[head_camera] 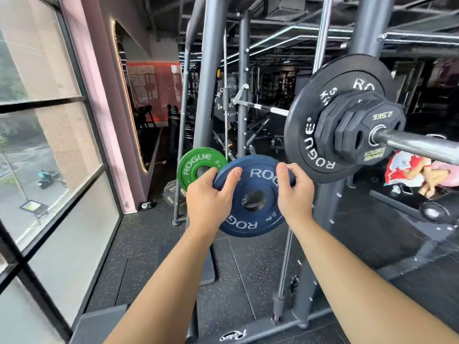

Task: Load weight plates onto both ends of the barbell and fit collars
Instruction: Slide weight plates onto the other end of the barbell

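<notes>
Gym rack by the window: barbell sleeve [419, 145] carries three black plates [347, 120], no collar; both hands [211, 199] [294, 192] grasp a blue plate [253, 197], unloaded.

Blue plate [253, 197], round, white ROGUE lettering, centre hole open, held tilted below and left of the barbell sleeve [419, 146]. Already on that sleeve: large black plate [310, 135] and two smaller black twelve-sided plates [367, 131].
</notes>
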